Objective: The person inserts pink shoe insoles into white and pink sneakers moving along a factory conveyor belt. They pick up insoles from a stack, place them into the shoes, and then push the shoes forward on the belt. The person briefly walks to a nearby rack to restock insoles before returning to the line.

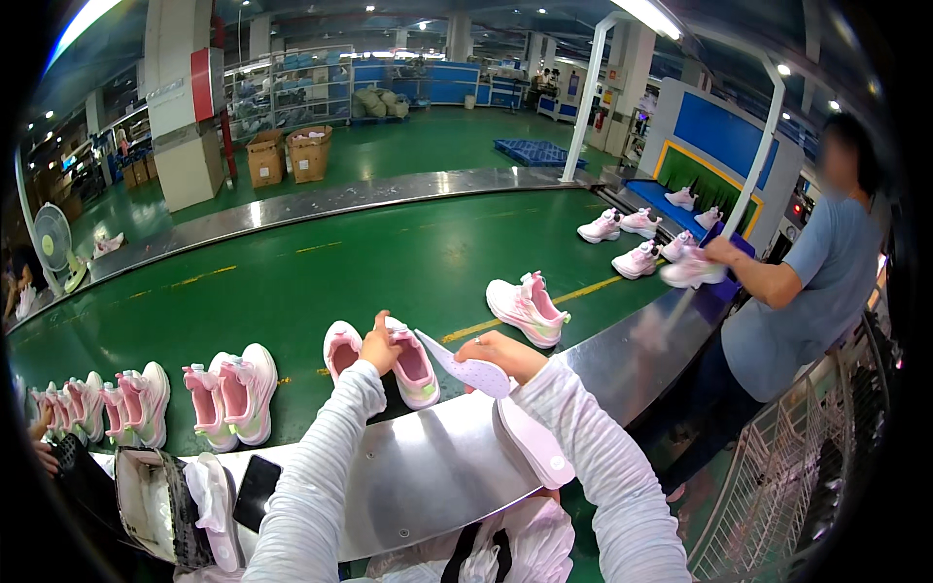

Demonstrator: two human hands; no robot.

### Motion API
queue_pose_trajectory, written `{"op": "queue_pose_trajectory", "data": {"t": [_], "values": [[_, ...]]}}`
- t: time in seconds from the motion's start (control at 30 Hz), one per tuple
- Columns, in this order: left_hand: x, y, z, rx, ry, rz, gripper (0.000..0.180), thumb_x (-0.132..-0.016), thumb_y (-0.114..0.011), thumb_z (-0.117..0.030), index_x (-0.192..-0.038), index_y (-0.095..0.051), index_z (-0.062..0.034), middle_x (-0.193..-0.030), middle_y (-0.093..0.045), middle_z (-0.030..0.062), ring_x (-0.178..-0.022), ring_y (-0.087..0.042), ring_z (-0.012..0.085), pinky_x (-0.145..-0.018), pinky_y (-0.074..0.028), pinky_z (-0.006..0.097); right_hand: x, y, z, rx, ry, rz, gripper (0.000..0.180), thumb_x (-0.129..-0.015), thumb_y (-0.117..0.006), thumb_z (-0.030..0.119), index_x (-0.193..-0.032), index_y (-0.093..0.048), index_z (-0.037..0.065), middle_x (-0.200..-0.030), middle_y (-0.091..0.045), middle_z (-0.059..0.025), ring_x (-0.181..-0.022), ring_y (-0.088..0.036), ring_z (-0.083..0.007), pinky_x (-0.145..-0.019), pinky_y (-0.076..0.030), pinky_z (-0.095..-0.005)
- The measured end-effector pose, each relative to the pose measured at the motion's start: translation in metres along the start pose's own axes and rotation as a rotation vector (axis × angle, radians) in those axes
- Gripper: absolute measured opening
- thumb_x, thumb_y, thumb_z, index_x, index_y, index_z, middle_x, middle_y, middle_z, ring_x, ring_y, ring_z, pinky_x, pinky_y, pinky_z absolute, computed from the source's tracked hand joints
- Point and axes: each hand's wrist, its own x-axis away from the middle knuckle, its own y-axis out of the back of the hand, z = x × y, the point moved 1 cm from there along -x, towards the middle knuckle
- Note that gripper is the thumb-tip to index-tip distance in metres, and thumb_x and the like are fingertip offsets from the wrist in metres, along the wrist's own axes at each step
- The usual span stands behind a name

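My left hand (379, 346) is closed on the collar of a pink and white sneaker (418, 374), which stands at the belt's near edge with its opening facing me. Its mate, another sneaker (340, 348), stands just left of it. Between the thumb and fingers of my right hand (512, 356) is a pale, perforated insole (474, 375), tilted beside the sneaker and apart from its opening. Below that hand, more pale insoles (536, 449) lie on the metal ledge (418, 476). A single sneaker (528, 309) rests on the belt beyond my right hand.
Several paired sneakers (233, 398) line the green belt (389, 253) at left. A phone (257, 493), an open box (160, 505) and a loose insole (222, 515) sit by my left forearm. At right, a co-worker (821, 282) holds a sneaker near a machine (714, 155). A wire cart (777, 476) stands below.
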Motion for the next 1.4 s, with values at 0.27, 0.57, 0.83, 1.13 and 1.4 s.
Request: {"op": "queue_pose_trajectory", "data": {"t": [0.27,0.57,0.83,1.13,1.4], "values": [[0.005,0.011,-0.004,0.029,-0.064,-0.166,0.019,-0.072,-0.054,-0.011,-0.086,-0.062,-0.0010,-0.077,-0.062,0.0188,-0.070,-0.060,0.0320,-0.065,-0.048,0.037,-0.073,0.004,-0.028,-0.184,-0.205,0.227,0.018,-0.081,-0.050,0.017,-0.094,-0.058,0.008,-0.068,-0.061,-0.0049,-0.058,-0.058,-0.0114,-0.051,-0.043,-0.0217],[0.013,0.013,0.019,0.186,0.012,-0.144,0.017,-0.073,-0.062,-0.020,-0.077,-0.065,-0.0031,-0.063,-0.061,0.0130,-0.055,-0.058,0.0214,-0.052,-0.044,0.032,-0.122,-0.062,-0.049,0.762,-0.045,-0.174,0.023,-0.069,-0.056,0.027,-0.080,-0.066,0.010,-0.073,-0.062,-0.0147,-0.067,-0.060,-0.0293,-0.067,-0.047,-0.0371],[-0.005,0.016,0.009,0.163,-0.052,-0.123,0.023,-0.075,-0.062,-0.023,-0.071,-0.064,-0.0005,-0.054,-0.058,0.0071,-0.047,-0.053,0.0118,-0.043,-0.040,0.026,-0.121,-0.050,-0.029,0.787,-0.005,-0.257,0.028,-0.072,-0.054,0.029,-0.075,-0.063,0.002,-0.073,-0.060,-0.0202,-0.068,-0.060,-0.0346,-0.066,-0.048,-0.0402],[-0.006,0.015,0.032,0.186,-0.077,-0.178,0.027,-0.074,-0.063,-0.025,-0.067,-0.063,0.0013,-0.051,-0.057,0.0075,-0.046,-0.052,0.0111,-0.043,-0.038,0.027,-0.166,-0.102,-0.072,1.012,-0.046,-0.435,0.023,-0.082,-0.048,0.026,-0.080,-0.062,0.008,-0.077,-0.063,-0.0113,-0.071,-0.062,-0.0263,-0.060,-0.050,-0.0375],[-0.006,0.016,0.020,0.174,-0.041,-0.115,0.022,-0.074,-0.061,-0.022,-0.074,-0.065,-0.0012,-0.055,-0.059,0.0076,-0.050,-0.054,0.0123,-0.047,-0.041,0.028,-0.226,-0.100,-0.119,0.732,-0.238,-0.431,0.024,-0.082,-0.046,0.025,-0.092,-0.060,0.009,-0.093,-0.061,-0.0133,-0.088,-0.059,-0.0263,-0.077,-0.047,-0.0348]]}}
